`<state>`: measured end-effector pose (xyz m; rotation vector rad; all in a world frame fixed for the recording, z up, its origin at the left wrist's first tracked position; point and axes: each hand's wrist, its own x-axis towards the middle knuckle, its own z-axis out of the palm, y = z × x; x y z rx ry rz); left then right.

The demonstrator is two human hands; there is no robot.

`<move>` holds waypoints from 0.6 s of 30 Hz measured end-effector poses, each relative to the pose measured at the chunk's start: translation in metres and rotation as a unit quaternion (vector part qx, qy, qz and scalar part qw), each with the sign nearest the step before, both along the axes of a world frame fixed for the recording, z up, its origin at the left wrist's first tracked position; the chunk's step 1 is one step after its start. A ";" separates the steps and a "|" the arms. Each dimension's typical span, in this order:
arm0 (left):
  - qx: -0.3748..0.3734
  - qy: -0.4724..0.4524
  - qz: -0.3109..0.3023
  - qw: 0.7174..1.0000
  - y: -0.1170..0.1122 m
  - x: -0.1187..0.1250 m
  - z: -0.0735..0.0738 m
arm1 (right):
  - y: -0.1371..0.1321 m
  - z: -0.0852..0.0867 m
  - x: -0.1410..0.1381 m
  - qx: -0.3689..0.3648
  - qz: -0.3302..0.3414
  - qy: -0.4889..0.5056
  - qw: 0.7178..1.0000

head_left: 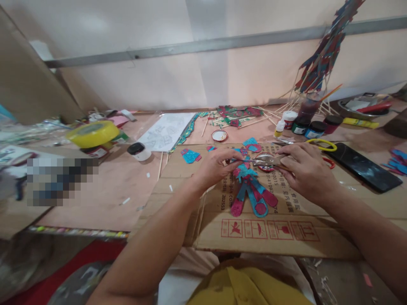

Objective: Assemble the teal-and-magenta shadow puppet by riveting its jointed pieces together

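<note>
A painted puppet piece (252, 192) in teal and magenta lies on a flattened cardboard sheet (270, 231). My left hand (214, 167) is closed in a pinch at the puppet's upper part, holding it and the tip of a metal tool. My right hand (305, 169) is closed around that tool, small metal pliers (269, 160), whose jaws point left at the puppet's top. Loose teal and pink cut-outs (190, 156) lie on the cardboard just beyond my hands.
A black phone (365, 167) and yellow-handled scissors (324, 145) lie right of my hands. Paint jars (305, 125) and bamboo sticks (251, 120) stand behind. At left are a yellow tape roll (92, 133), a black-capped jar (139, 151) and a drawing sheet (167, 131).
</note>
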<state>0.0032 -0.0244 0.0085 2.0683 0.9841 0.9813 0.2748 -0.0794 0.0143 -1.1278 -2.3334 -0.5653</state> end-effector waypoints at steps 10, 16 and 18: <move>0.089 0.039 -0.054 0.994 0.008 -0.008 -0.001 | -0.009 0.002 -0.008 0.014 -0.023 -0.020 0.999; 0.108 0.092 -0.056 0.988 0.009 -0.011 0.001 | -0.011 0.000 -0.013 0.019 -0.025 -0.035 0.999; 0.117 0.095 -0.059 0.987 0.009 -0.011 0.000 | -0.012 0.000 -0.015 0.035 -0.027 -0.046 0.998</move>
